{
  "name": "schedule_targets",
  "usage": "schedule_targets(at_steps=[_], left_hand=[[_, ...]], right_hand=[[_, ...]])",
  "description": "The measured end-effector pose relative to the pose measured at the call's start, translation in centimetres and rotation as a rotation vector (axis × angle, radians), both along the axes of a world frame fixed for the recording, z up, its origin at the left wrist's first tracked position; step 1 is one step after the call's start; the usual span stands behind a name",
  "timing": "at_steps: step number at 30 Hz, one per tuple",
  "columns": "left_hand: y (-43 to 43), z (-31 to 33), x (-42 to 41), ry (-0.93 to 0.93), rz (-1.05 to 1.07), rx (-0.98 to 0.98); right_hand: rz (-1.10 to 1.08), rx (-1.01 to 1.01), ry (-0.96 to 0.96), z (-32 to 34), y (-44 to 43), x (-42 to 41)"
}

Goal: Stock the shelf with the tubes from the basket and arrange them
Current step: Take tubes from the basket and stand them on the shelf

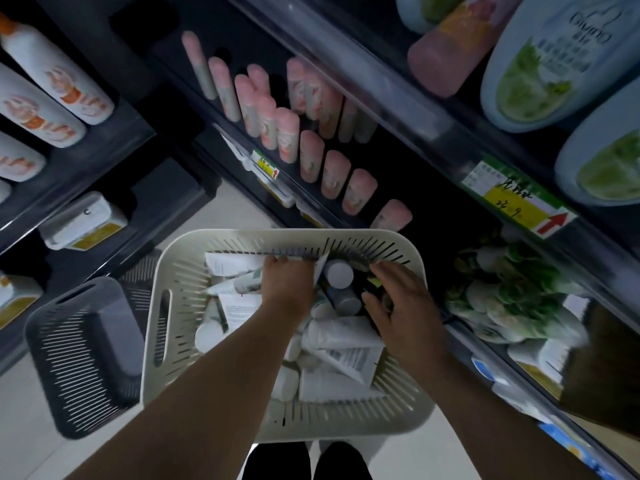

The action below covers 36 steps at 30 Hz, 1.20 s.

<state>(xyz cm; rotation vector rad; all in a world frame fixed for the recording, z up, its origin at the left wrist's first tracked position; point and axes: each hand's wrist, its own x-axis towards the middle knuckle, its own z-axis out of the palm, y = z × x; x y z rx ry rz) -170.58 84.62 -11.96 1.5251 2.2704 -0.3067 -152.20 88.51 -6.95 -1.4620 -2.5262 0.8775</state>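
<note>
Pinching, by the look of it, the flat end of a white tube (237,264) with the left hand (289,282) — knuckles up, fingertips curled down out of sight. Harder to call for the right hand (403,308): arched over a dark shape just beside a grey-capped tube (339,274), thumb out toward 9 o'clock, actual hold hidden.

Reaching in from 6 o'clock on both forearms, wrists dipped into the cream basket (162,282), working at its far wall. Heaped under and around them, more loose tubes (343,336), lying crosswise. Off at 9 o'clock, a grey basket (79,358).

Probably the picking step, with plenty left to move. Next: lifting clear without dragging neighbours, then up toward 12 o'clock — onto the shelf (433,202), upright and in line with the pink tubes (311,157).
</note>
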Motion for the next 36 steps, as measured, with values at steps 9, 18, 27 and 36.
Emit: schedule_targets(at_steps=[9, 18, 27, 36], left_hand=[[-1.9, 3.3, -0.5, -0.222, 0.332, 0.174], [-8.4, 10.7, -5.3, -0.566, 0.738, 0.530], [-13.4, 13.8, -9.0, -0.605, 0.890, 0.673], [-14.6, 12.2, -10.1, -0.645, 0.858, 0.647]], right_hand=[[0.032, -0.016, 0.001, 0.5, -0.2, 0.6], [0.142, 0.003, 0.039, 0.4, -1.8, -2.1], [0.290, -0.165, 0.003, -1.9, -2.6, -9.7], [0.442, -0.299, -0.274, -4.5, -0.8, -15.4]])
